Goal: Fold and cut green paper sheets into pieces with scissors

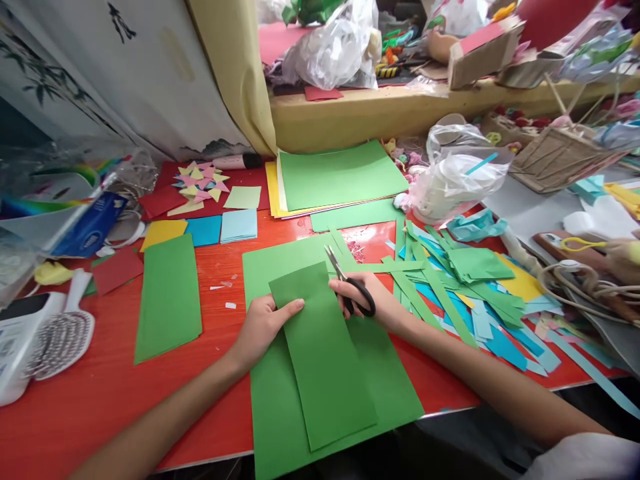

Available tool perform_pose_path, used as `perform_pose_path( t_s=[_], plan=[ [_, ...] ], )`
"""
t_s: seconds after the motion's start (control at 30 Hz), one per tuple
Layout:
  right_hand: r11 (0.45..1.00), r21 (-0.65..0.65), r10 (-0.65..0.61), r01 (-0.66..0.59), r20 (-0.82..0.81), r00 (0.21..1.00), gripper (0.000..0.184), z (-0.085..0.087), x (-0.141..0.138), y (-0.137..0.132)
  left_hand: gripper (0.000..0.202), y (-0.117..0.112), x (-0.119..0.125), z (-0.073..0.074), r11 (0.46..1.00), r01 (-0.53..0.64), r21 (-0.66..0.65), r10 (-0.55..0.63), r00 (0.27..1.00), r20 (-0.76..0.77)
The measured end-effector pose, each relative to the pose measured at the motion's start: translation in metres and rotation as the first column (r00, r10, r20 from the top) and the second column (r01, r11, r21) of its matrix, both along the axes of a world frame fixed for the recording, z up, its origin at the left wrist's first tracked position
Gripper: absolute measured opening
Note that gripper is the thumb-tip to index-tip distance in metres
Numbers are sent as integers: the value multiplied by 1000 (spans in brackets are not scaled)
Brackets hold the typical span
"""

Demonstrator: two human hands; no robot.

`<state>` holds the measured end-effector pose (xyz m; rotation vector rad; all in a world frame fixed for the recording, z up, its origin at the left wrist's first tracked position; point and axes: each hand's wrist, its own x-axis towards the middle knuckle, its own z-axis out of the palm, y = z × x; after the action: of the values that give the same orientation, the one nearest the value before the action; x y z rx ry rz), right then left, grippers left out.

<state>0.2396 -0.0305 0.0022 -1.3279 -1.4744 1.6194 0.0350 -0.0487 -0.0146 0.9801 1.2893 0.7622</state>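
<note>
My left hand pinches a long green paper rectangle near its upper left edge, thumb on top. In my right hand is a pair of scissors with black handles, fingers wrapped in the loops. The blades point up and left, just beyond the rectangle's upper right corner. Beneath the rectangle lies a larger green sheet, which reaches over the table's front edge. To the left, a stack of cut green rectangles rests on the red table.
Paper scraps and strips are heaped on the right. Green sheets lie stacked at the back, by a plastic-wrapped cup. Small coloured squares and a folded paper star sit back left. A hairbrush lies far left.
</note>
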Motion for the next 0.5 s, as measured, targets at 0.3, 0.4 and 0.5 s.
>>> perform_pose_path(
  t_s=[0.3,0.4,0.5],
  plan=[
    [983,-74,165,-166,-17,986,30,5,4,5,25,2,-3,2,999,-14,-36,19,990,143],
    [981,-89,174,-173,-1,985,30,5,5,5,25,2,-5,1,999,-13,-49,20,989,147],
    [983,-90,164,-163,14,986,30,4,4,4,26,1,-6,0,999,-1,-50,8,989,145]
  ],
)
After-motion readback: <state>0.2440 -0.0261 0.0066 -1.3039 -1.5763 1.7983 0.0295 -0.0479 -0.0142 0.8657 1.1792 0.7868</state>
